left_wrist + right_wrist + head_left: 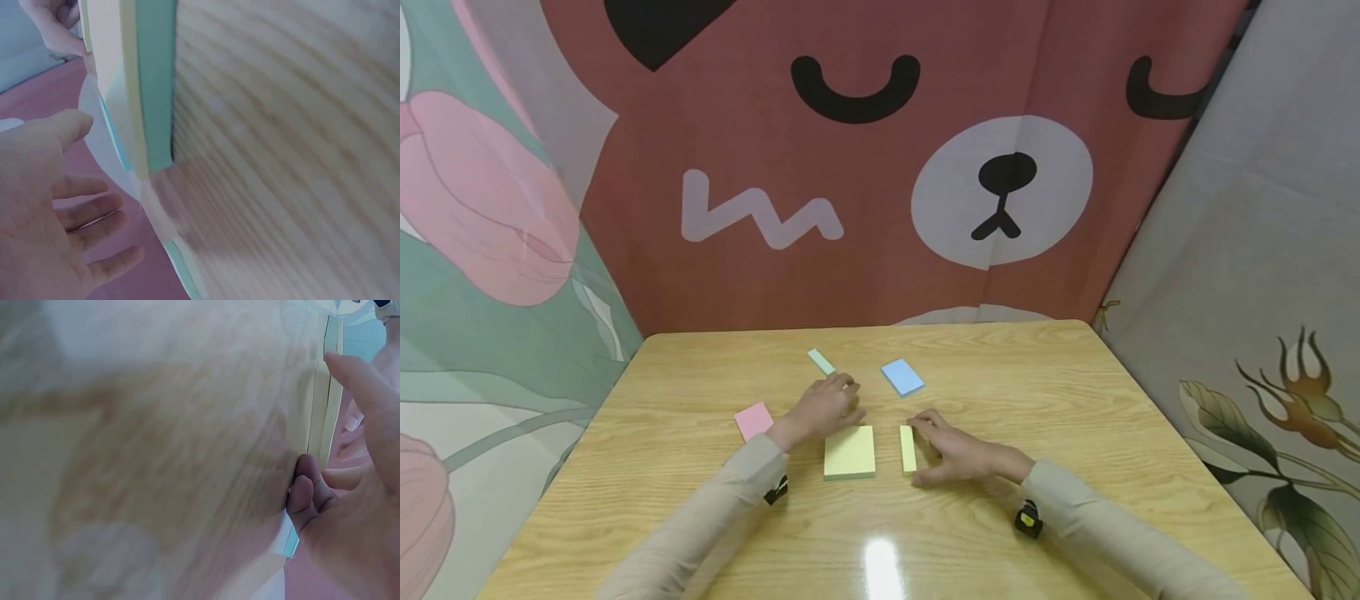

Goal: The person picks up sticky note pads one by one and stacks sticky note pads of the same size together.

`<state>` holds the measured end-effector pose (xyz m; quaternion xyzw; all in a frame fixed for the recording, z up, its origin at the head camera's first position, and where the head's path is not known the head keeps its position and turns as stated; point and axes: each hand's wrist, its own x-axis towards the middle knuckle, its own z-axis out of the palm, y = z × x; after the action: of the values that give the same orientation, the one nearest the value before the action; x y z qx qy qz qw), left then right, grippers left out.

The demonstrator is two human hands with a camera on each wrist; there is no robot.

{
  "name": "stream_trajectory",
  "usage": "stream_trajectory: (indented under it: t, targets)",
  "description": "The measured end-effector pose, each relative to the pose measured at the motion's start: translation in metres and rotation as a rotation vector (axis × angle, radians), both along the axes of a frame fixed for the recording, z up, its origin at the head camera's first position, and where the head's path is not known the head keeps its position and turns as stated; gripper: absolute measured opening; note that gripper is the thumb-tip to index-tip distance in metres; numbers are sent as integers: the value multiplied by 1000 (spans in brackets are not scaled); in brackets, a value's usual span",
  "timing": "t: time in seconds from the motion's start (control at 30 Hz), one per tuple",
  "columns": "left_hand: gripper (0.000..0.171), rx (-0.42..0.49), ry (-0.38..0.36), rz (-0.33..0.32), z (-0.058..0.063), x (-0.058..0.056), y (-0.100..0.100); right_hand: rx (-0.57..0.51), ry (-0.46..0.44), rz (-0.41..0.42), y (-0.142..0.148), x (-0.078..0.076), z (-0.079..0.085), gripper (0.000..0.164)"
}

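Two pale yellow sticky-note pads lie side by side in the head view: a thick square pad (849, 455) and a narrow pad (907, 451) to its right. My right hand (958, 454) spans the narrow pad lengthwise, thumb at its near end and fingertips at its far end. In the right wrist view the other fingers (302, 494) are bent beside the narrow pad (319, 412). Over the far edge of the square pad hovers my left hand (822, 408), fingers loosely spread and holding nothing. The left wrist view shows the square pad's green lower side (155, 87).
A pink sticky-note pad (753, 419) lies left of the left wrist, partly behind it. Farther back are a narrow light green pad (821, 361) and a blue pad (902, 377). The wooden table (1037, 375) ends at a printed curtain (850, 283).
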<state>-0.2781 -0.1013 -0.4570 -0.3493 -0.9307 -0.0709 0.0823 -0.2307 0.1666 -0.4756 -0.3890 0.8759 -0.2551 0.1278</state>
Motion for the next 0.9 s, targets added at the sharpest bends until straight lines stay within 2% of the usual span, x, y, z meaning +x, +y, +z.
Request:
stream_trajectory:
  t: [0.27, 0.5, 0.7, 0.9]
  targets:
    - [52, 31, -44, 63, -3, -4, -9, 18, -6, -21, -2, 0, 0, 92]
    - [52, -29, 19, 115, -8, -14, -21, 35, -13, -17, -3, 1, 2, 90]
    - [55, -37, -1, 174, -9, -19, -30, 33, -15, -9, -3, 0, 5, 87]
    - [52, -27, -17, 192, -10, -22, -33, 27, -4, 4, -2, -3, 2, 88]
